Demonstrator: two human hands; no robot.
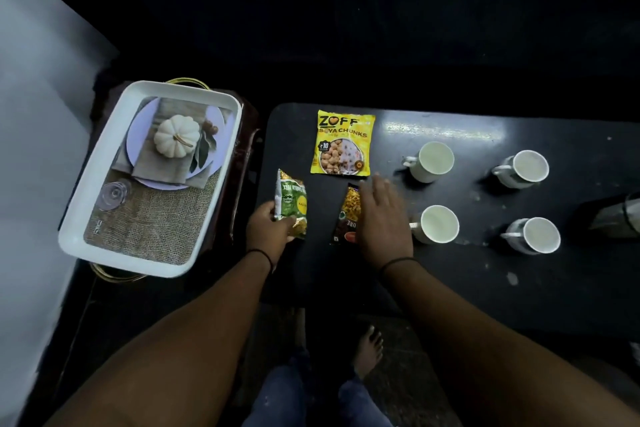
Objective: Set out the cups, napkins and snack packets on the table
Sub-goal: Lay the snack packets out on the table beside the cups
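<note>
On the black table (450, 281) lies a yellow soya chunks packet (343, 144) at the far left. My left hand (268, 230) grips a green snack packet (291, 206) by its lower edge near the table's left side. My right hand (382, 218) rests flat, fingers spread, partly over a dark red-orange snack packet (346, 215); whether it presses or holds the packet I cannot tell. Several white cups stand to the right: two nearer ones (434, 161) (437, 224) and two farther right (526, 168) (538, 235). No napkins show.
A white tray (86, 184) with a pumpkin picture on its base sits on a stand left of the table. A dark shiny object (616, 218) lies at the table's right edge. My legs and a bare foot (369, 350) are below the table's near edge.
</note>
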